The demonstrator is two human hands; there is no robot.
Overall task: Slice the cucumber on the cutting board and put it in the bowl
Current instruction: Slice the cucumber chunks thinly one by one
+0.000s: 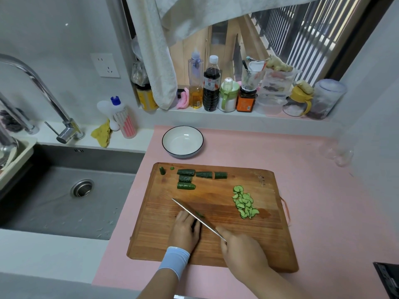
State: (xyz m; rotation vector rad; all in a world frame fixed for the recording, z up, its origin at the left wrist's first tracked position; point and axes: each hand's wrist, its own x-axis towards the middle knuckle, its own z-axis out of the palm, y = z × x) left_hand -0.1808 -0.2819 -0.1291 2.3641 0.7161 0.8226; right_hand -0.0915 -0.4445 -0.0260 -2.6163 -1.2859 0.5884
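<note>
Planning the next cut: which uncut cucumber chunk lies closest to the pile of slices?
The cucumber chunk at the right end of the top row on the cutting board; the other four chunks lie further left, away from the slices.

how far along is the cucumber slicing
Done: a pile of slices lies on the cutting board. In hand: the right hand holds the knife over a cucumber piece held by the left hand. Left: several chunks uncut, the bowl empty.
</note>
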